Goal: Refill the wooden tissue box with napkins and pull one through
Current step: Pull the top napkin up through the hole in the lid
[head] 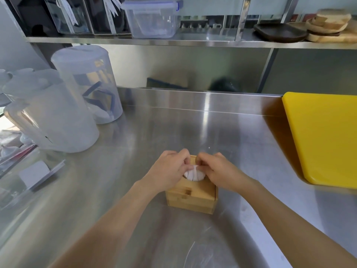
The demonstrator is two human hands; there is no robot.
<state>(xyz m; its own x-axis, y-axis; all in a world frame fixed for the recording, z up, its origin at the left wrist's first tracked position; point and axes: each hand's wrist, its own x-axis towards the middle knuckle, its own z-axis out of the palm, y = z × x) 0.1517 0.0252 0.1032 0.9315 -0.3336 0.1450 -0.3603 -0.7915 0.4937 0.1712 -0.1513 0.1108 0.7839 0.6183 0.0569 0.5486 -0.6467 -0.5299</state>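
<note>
A small wooden tissue box (190, 198) stands on the steel counter in the lower middle of the head view. White napkins (194, 174) show through the round opening in its top. My left hand (170, 170) and my right hand (218, 169) both rest on the top of the box. Their fingertips meet over the opening and pinch the folded white napkin edge. The far part of the box's top is hidden under my fingers.
Two translucent plastic jugs (50, 117) (90, 82) stand at the left. A yellow cutting board (324, 136) lies at the right. A clear lidded container (152, 18) and wooden plates (328, 24) sit on the shelf above. Papers (34, 175) lie at the left edge.
</note>
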